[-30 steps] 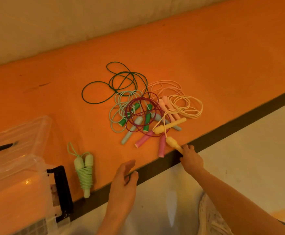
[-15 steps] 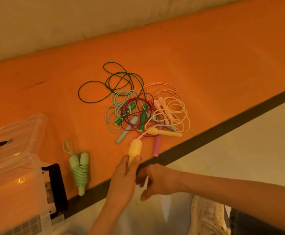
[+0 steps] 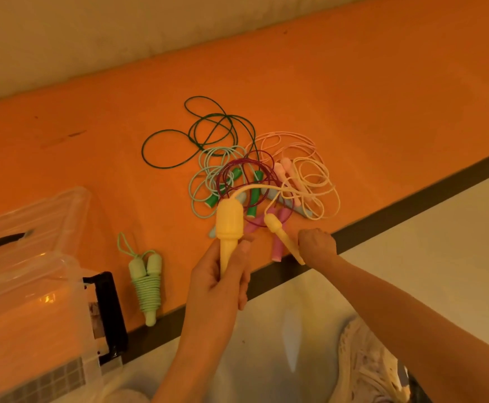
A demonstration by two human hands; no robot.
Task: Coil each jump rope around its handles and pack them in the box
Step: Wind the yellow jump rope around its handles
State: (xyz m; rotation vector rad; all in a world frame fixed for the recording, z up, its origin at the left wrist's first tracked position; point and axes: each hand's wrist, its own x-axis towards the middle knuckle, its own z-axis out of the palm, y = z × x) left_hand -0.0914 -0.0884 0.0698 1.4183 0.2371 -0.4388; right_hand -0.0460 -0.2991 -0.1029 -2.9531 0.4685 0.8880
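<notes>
1. At 9 o'clock: clear plastic box [image 3: 34,257], coiled pale-green jump rope [image 3: 147,282] beside it on the counter [image 3: 353,97].
2. Centre: left hand [image 3: 223,282] clamped on one yellow handle [image 3: 228,225].
3. At 3 o'clock: right hand [image 3: 318,245] gripping second yellow handle [image 3: 281,232].
4. Risk: yellow cord [image 3: 313,184] threaded through rope tangle [image 3: 237,175]; pulling likely drags neighbours off the edge.

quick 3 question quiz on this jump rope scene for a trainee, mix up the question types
1. True or false: the left hand grips a yellow handle.
2. Multiple choice: where does the coiled light green rope lie? A) inside the clear box B) on the orange surface beside the box C) in the right hand
3. Fill in: the right hand holds the second yellow handle, whose cord is not yet ____ around the handles.

Key: 1 true; 2 B; 3 coiled
</notes>
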